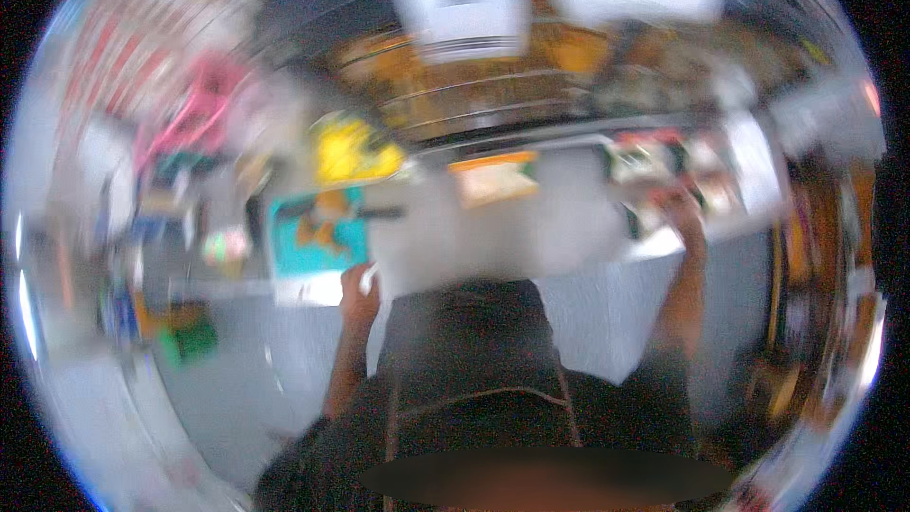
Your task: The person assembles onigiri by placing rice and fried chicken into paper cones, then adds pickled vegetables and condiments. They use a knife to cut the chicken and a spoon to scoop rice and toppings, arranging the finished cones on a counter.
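The right hand (pixel 681 209) was at blurred packs (pixel 643 161) on the worktop's (pixel 573 190) right side.
The left hand (pixel 359 294) was near the teal board (pixel 287 252); whether either grip was clenched or released, I couldn't tell.

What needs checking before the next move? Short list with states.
1. Frame sharp enough to judge grips: not ok, heavily blurred.
2. Right hand holding something: cannot tell; it is at the packets on the right.
3. Left hand empty: cannot tell; a small white item shows there.
4. Brown pieces on the turquoise board: ok.
5. Dark bar-like object within the board's edges: not ok, juts past the right side.
6. Orange-edged packet clear of both hands: ok.
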The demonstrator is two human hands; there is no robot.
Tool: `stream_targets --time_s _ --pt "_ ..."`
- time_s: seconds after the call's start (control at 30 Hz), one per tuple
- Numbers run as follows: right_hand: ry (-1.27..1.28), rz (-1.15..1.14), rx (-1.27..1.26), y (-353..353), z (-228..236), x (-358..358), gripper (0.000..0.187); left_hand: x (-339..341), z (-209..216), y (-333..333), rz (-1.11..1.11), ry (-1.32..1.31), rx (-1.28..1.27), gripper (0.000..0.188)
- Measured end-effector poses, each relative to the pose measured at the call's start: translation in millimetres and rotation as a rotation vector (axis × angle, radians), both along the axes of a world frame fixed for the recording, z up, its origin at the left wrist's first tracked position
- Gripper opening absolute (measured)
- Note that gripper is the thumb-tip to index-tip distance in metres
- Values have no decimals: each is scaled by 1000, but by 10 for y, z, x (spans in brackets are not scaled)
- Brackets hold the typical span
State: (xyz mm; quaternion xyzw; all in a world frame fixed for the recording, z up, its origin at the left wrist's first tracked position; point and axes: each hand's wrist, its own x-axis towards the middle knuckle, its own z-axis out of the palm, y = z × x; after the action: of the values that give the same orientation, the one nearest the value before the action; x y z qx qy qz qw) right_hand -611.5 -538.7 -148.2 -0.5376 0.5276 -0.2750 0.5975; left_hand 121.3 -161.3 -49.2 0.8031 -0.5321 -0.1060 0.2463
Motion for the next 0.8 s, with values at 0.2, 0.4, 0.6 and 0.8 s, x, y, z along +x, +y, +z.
stream_targets --time_s 0.2,0.4,0.6,0.8 --pt "1065 -343 -381 -166 32 61 33 -131 45 198 197 -3 153 32" --pt "986 -803 -919 470 365 1634 31 137 -230 486 496 228 -34 30" --pt "527 -451 -1158 1271 529 4259 30 1023 -335 578 609 255 -97 30" --pt "136 415 -1002 1651 920 6960 30 2213 -443 367 274 -28 -67 49"
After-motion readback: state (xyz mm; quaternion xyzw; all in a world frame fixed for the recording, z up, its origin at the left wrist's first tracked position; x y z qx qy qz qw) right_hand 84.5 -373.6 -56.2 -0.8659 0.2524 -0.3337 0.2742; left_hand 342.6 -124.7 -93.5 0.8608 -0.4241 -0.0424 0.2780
